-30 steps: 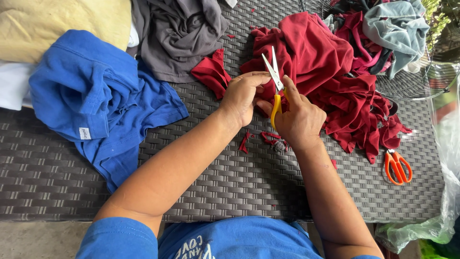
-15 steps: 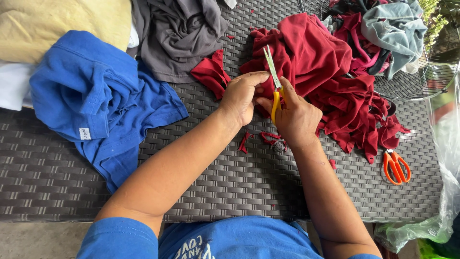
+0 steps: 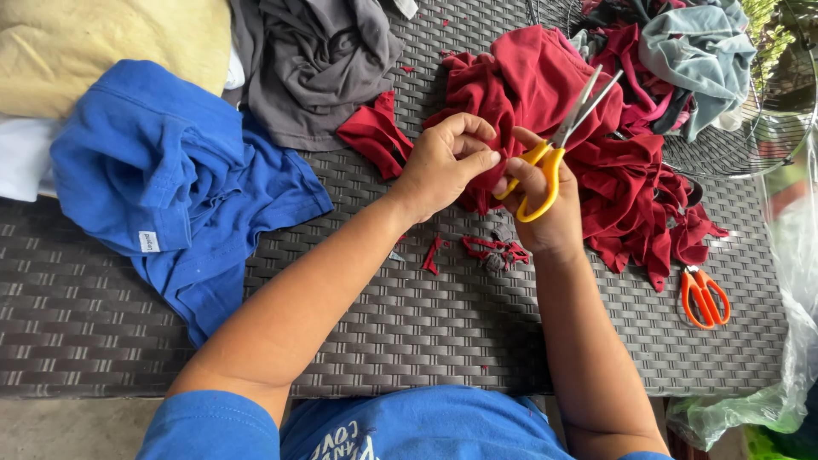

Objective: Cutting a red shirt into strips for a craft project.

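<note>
I see the dark woven wicker table [image 3: 443, 324] filling the frame, a heap of dark red cloth [image 3: 588, 145] upper right. At centre my left hand [image 3: 443, 162] pinches the red fabric; my right hand [image 3: 545, 209] grips yellow-handled scissors [image 3: 554, 145], blades slightly apart.

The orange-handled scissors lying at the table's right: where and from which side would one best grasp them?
By the handle loops of the orange scissors, from the near side: they lie flat and closed on the woven table, loops toward the person, short blades pointing away toward the red cloth heap.
</note>
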